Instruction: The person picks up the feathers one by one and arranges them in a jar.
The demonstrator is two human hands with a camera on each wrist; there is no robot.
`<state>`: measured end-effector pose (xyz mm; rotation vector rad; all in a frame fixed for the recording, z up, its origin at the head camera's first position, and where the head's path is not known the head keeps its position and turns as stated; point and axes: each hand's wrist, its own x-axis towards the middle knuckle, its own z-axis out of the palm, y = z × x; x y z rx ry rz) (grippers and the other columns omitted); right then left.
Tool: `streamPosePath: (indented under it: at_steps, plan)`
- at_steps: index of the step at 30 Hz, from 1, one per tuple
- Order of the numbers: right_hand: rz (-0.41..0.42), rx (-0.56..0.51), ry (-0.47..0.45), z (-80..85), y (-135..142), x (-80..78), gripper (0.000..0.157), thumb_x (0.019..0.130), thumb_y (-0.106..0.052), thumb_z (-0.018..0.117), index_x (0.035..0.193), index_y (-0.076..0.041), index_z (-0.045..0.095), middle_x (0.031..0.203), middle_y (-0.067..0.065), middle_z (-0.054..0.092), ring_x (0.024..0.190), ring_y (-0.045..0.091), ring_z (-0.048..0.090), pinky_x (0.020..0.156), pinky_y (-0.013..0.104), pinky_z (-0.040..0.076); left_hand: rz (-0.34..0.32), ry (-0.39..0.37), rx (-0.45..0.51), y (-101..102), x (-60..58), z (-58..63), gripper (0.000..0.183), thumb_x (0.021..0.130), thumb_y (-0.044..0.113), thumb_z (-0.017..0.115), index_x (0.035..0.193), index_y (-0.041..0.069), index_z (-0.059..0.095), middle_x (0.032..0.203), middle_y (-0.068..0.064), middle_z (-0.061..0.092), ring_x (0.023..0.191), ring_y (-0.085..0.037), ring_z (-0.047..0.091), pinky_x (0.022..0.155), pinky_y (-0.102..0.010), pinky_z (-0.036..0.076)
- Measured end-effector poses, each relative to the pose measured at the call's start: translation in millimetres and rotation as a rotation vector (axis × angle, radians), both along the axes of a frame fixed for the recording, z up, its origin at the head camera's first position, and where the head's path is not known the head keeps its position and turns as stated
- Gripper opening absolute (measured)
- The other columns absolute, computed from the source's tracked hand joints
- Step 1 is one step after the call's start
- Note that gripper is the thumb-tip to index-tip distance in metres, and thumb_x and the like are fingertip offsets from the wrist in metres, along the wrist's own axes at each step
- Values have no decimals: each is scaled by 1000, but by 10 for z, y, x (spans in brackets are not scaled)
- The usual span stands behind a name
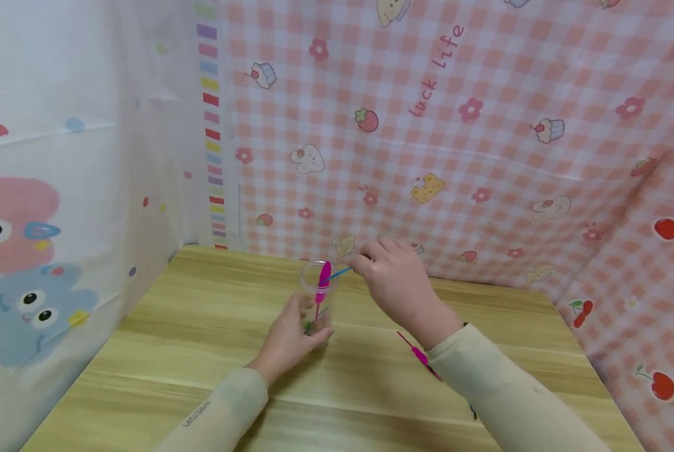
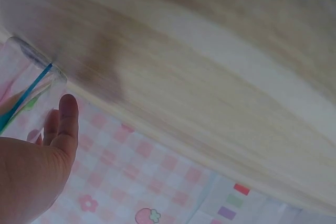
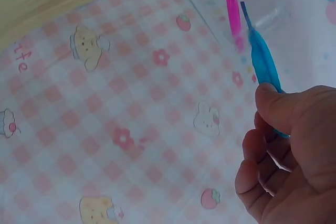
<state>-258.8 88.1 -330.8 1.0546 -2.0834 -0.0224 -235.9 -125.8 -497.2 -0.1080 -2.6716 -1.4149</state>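
My left hand [image 1: 285, 339] holds a clear plastic cup [image 1: 303, 279] by its side, thumb in front and fingers around the far side. Inside the cup a pink stick [image 1: 325, 275] with a thick grip and thin shaft leans upright, its grip reaching the rim. Something green also shows low in the cup. Above and right of the cup, my right hand [image 1: 396, 282] pinches a slender blue stick [image 3: 264, 59] between thumb and index finger. Its thin tip points left to the cup's mouth, overlapping the pink grip in the head view.
A second pink stick [image 1: 420, 356] lies on the wooden table [image 1: 371, 402] beside my right sleeve. Partly hidden under that sleeve is a small dark thin piece [image 1: 473, 411]. A pink checked cloth [image 1: 337, 94] hangs behind the table, with a white printed cloth [image 1: 133, 188] at the left.
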Motion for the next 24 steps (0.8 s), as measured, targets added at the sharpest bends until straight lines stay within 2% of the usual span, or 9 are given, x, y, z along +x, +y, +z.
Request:
streamPosePath:
  at_steps: [6,10,14,19,24]
  plan:
    - [-11,50,-20,-64,-98,-14,14,98,-12,77,107,-19,84,92,0,74,83,19,68,72,33,57,2,-7,0,2,1,8,73,92,38,86,147,11,45,151,-11,59,134,-39,63,110,-59,56]
    - [-12,68,-60,-98,-140,-12,19,100,-9,75,111,-20,83,98,-1,75,89,19,69,75,32,56,3,0,3,-2,6,21,72,92,37,86,146,12,45,151,-12,60,133,-40,64,109,-59,56]
    - [-1,90,-98,-147,-177,-24,15,101,-10,73,107,-20,83,103,0,75,95,20,70,74,31,55,2,-3,8,-5,12,30,73,92,38,86,146,12,44,152,-14,59,133,-41,64,109,-61,56]
    - [10,94,-115,-180,-201,-34,11,101,-14,73,102,-20,82,102,-1,76,94,19,68,75,31,55,-2,4,7,-2,4,17,73,91,38,87,145,11,44,151,-16,60,133,-42,65,110,-61,55]
    - [11,92,-161,-165,-196,-26,11,100,-14,75,106,-21,82,106,0,78,96,20,70,76,32,56,-4,16,2,6,1,22,73,91,37,87,144,11,44,152,-15,60,133,-43,65,111,-61,55]
